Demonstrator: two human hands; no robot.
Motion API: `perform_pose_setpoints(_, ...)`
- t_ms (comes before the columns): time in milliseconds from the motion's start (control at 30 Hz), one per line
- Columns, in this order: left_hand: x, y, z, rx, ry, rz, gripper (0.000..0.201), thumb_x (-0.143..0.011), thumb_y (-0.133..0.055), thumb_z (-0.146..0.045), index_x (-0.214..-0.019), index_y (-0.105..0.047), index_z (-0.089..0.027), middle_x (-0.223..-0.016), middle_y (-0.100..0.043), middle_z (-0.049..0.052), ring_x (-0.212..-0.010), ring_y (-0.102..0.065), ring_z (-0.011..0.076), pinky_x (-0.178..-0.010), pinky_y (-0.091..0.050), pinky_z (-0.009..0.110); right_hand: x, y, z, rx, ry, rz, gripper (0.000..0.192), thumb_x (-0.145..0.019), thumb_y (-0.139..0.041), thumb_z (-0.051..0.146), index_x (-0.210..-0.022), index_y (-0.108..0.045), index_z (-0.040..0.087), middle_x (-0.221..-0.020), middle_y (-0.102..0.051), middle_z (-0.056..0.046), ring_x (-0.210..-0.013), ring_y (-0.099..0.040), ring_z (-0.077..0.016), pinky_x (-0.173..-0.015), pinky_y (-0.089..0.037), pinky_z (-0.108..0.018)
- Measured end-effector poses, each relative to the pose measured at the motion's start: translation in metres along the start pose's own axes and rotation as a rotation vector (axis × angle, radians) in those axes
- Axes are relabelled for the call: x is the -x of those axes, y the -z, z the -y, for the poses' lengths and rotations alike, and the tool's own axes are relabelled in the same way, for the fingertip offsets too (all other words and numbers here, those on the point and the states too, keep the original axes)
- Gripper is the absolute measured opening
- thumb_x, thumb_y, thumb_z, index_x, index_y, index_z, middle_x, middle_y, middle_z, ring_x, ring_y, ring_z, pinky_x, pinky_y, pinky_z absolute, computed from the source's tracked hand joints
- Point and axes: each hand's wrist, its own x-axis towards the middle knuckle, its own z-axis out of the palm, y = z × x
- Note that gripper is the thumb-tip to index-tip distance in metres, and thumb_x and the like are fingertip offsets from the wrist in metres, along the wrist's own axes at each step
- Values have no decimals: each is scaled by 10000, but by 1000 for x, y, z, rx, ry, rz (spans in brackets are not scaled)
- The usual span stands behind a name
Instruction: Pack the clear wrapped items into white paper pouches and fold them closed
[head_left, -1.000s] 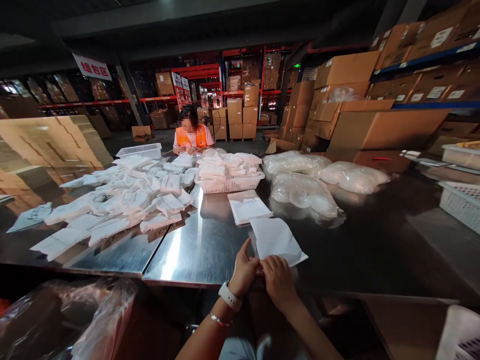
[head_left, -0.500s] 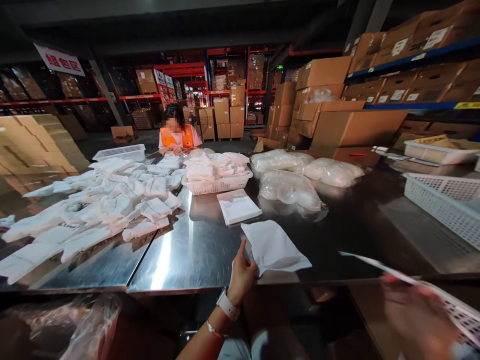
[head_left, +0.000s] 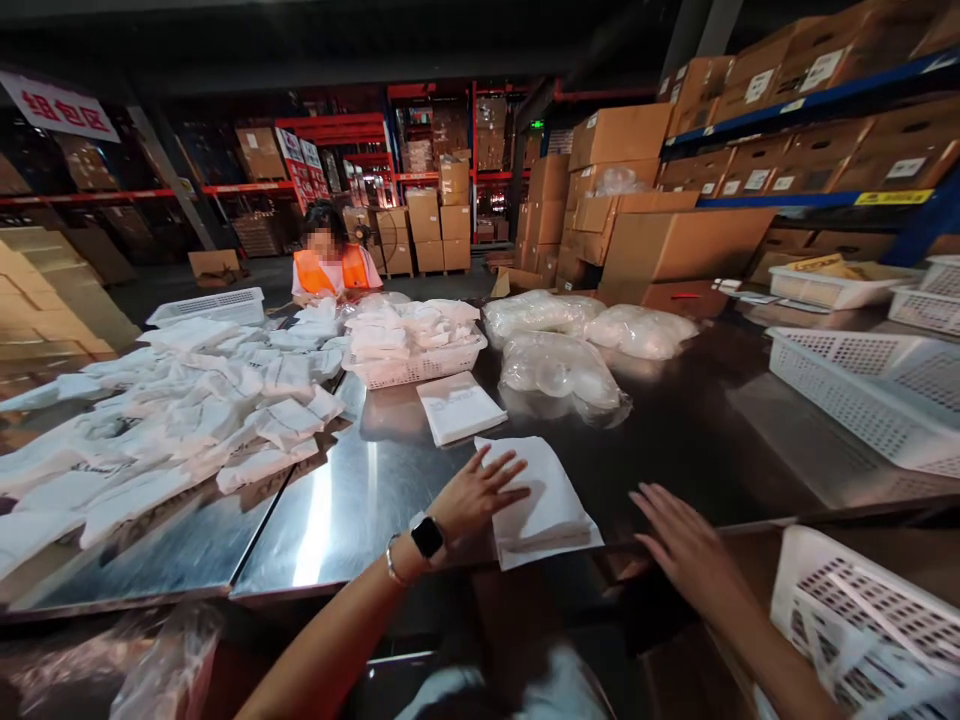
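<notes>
Neither hand grips anything: the left hand (head_left: 474,492) lies flat with fingers spread on the white pouch (head_left: 541,500) at lower centre, and the right hand (head_left: 679,540), open and palm down, hovers just right of the pouch near the edge of the steel table (head_left: 345,510). At far left, a heap of white bags (head_left: 172,410) covers the shiny tabletop. At upper left of centre sits a person in an orange vest (head_left: 330,268). Mid-frame stands a filled white basket (head_left: 420,365), then clear plastic bundles (head_left: 559,370). Right of those are empty white baskets (head_left: 862,395), with cardboard boxes (head_left: 675,240) on warehouse shelving behind them.
</notes>
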Motion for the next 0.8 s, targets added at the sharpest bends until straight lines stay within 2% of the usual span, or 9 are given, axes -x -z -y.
perform_pose_setpoints(33, -10, -4, 6, 113, -109, 33, 447, -900, -484, -65, -1286, -570, -274, -1487, -418, 60, -1399, -319, 275, -1153, -206, 564, -14, -14, 5, -7, 104, 40, 419, -967, -393, 388, -1340, -525, 252, -1341, -561, -103, -1246, -509, -257, -1041, -424, -453)
perform_pose_setpoints(100, -25, -12, 14, 377, -176, 45, 344, -881, -511, -75, -1140, -669, -237, -1359, -568, 49, -1354, -403, 249, -1177, -181, 513, -45, -40, 17, -74, 284, 132, 431, -962, -374, 325, -1364, -507, 241, -1382, -532, -82, -1314, -446, -254, -1086, -370, -493)
perform_pose_setpoints(200, -31, -14, 13, 649, -19, -107, 365, -822, -463, -30, -1050, -710, -173, -1133, -707, 67, -1133, -614, 211, -1100, -360, 408, -85, -57, 40, -315, 364, 246, 506, -929, -474, 413, -1394, -476, 216, -1405, -504, -101, -1346, -400, -257, -1108, -349, -484)
perform_pose_setpoints(267, -27, -9, 7, 731, 126, -245, 393, -811, -418, -42, -1052, -711, -143, -1057, -729, 84, -978, -678, 198, -937, -498, 346, -99, -54, 58, -561, 274, 274, 619, -880, -528, 548, -1393, -485, 203, -1417, -485, -126, -1342, -404, -272, -1096, -373, -453)
perform_pose_setpoints(367, -18, 2, 0, 876, 323, -399, 320, -843, -443, -142, -972, -735, -143, -948, -744, 86, -856, -687, 206, -766, -540, 307, -108, -43, 88, -950, 42, 273, 657, -849, -441, 707, -1233, -638, 213, -1319, -579, -134, -1231, -530, -291, -1013, -457, -420)
perform_pose_setpoints(467, -11, 8, 2, 1002, 453, -454, 305, -880, -506, -330, -839, -737, -135, -782, -723, 72, -727, -649, 199, -664, -514, 290, -122, -40, 115, -1115, -210, 230, 687, -774, -436, 802, -882, -737, 195, -910, -724, -117, -875, -667, -278, -783, -549, -384)
perform_pose_setpoints(567, -8, 11, 15, 1098, 546, -471, 478, -893, -482, -525, -800, -705, -112, -690, -662, 51, -615, -560, 158, -580, -452, 261, -145, -43, 132, -1068, -408, 94, 691, -686, -481, 853, -592, -630, 185, -600, -639, -62, -597, -589, -206, -571, -504, -315)
perform_pose_setpoints(667, -2, 13, 29, 1148, 550, -446, 599, -868, -452, -656, -814, -688, -108, -724, -640, 47, -661, -531, 154, -640, -443, 272, -163, -43, 140, -1018, -391, 28, 695, -699, -458, 852, -545, -585, 187, -550, -605, -46, -562, -552, -184, -560, -465, -295)
perform_pose_setpoints(800, 18, 10, 32, 1154, 451, -279, 614, -814, -511, -701, -755, -700, -120, -727, -644, 47, -697, -530, 169, -711, -445, 291, -150, -44, 139, -916, -132, 111, 667, -811, -404, 768, -582, -638, 187, -592, -648, -55, -590, -589, -193, -606, -456, -290)
